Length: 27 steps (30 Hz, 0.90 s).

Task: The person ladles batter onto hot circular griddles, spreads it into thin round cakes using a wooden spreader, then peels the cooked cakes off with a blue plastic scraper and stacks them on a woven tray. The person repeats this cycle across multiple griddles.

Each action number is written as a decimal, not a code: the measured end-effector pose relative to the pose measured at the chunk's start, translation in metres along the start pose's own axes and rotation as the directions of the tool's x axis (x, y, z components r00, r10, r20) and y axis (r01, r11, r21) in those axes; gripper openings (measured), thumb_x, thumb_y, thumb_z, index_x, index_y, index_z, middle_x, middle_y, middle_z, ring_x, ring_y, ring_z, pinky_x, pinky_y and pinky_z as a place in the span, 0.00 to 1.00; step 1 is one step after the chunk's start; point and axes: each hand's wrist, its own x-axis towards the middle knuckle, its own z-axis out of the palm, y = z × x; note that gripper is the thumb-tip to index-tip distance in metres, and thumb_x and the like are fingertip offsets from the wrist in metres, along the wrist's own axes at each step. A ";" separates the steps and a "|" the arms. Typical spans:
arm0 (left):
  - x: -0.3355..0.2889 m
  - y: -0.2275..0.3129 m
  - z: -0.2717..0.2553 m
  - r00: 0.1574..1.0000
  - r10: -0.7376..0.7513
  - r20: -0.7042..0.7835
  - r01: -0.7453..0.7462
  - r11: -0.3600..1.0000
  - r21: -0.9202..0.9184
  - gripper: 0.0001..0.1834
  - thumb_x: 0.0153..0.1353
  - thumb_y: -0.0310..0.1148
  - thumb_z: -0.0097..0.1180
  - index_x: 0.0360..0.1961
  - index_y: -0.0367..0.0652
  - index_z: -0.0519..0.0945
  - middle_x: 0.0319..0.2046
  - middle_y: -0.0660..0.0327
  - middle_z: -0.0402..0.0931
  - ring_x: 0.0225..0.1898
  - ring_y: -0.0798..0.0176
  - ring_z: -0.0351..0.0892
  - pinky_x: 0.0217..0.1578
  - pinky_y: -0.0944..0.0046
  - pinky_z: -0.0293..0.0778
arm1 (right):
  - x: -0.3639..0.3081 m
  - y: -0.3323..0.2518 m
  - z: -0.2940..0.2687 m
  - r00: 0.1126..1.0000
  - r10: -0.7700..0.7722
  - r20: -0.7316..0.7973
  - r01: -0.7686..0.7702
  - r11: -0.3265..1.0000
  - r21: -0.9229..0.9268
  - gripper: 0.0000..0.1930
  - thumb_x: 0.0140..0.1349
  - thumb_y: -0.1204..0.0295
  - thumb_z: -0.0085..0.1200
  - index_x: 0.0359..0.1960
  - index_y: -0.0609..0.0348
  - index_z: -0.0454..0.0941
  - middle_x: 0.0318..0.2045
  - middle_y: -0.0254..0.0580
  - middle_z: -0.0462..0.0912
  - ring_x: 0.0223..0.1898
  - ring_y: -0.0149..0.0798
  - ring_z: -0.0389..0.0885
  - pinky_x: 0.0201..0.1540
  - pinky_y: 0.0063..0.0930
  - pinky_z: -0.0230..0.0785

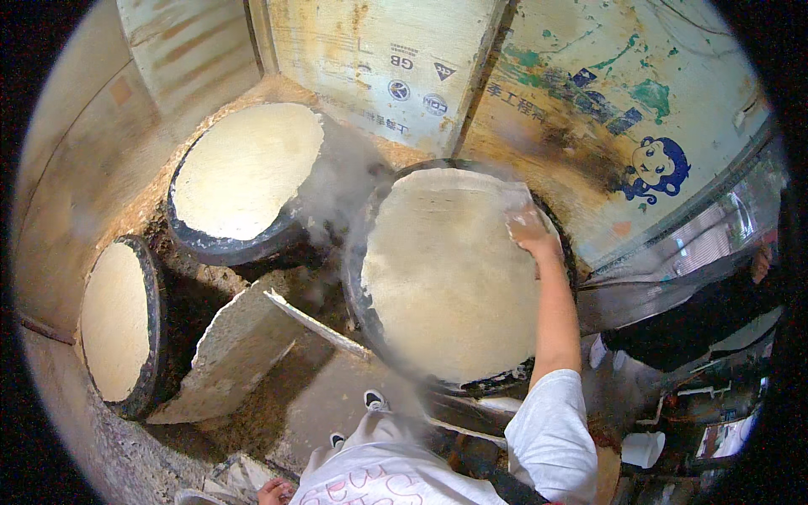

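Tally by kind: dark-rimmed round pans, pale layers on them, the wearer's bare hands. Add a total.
Dark-rimmed round pans: 3
Pale layers, one per pan: 3
Wearer's hands, right hand at the largest pan, left hand at the lower edge: 2
Total: 8

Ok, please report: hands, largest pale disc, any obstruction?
Right hand at upper-right edge of largest pale disc, grip unclear. Left hand beside shirt. Right forearm covers some edge; steam left of disc.
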 end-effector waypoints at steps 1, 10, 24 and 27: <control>0.002 0.003 0.000 1.000 0.001 0.000 -0.001 1.000 0.000 0.21 0.58 0.27 0.52 0.55 0.40 0.70 0.36 0.58 0.77 0.36 0.59 0.77 0.35 0.60 0.76 | -0.003 0.021 -0.005 0.997 0.064 -0.039 -0.060 0.994 0.091 0.37 0.40 0.54 0.67 0.51 0.62 0.71 0.50 0.54 0.74 0.51 0.47 0.74 0.49 0.37 0.69; 0.005 0.038 0.018 1.000 -0.014 0.010 0.014 1.000 0.018 0.21 0.58 0.26 0.51 0.54 0.41 0.70 0.34 0.58 0.77 0.34 0.59 0.77 0.35 0.60 0.76 | 0.025 0.179 -0.019 0.933 0.325 -0.157 -0.240 0.884 0.400 0.33 0.38 0.57 0.68 0.46 0.62 0.76 0.43 0.55 0.79 0.47 0.48 0.78 0.46 0.37 0.71; -0.044 0.010 0.005 0.982 -0.131 -0.136 0.108 0.980 -0.166 0.23 0.57 0.26 0.52 0.55 0.40 0.69 0.29 0.61 0.76 0.25 0.67 0.73 0.23 0.70 0.69 | 0.042 -0.137 0.051 0.811 -0.584 0.027 0.584 0.812 0.004 0.30 0.40 0.51 0.65 0.45 0.54 0.79 0.42 0.47 0.81 0.45 0.46 0.79 0.49 0.35 0.69; -0.061 -0.013 0.006 0.977 -0.117 -0.179 0.077 0.974 -0.215 0.25 0.54 0.26 0.57 0.54 0.36 0.69 0.31 0.59 0.77 0.29 0.65 0.76 0.26 0.70 0.71 | 0.010 -0.200 0.115 0.641 -0.736 0.219 0.765 0.636 -0.100 0.31 0.38 0.51 0.66 0.46 0.51 0.78 0.43 0.44 0.81 0.44 0.44 0.79 0.48 0.35 0.70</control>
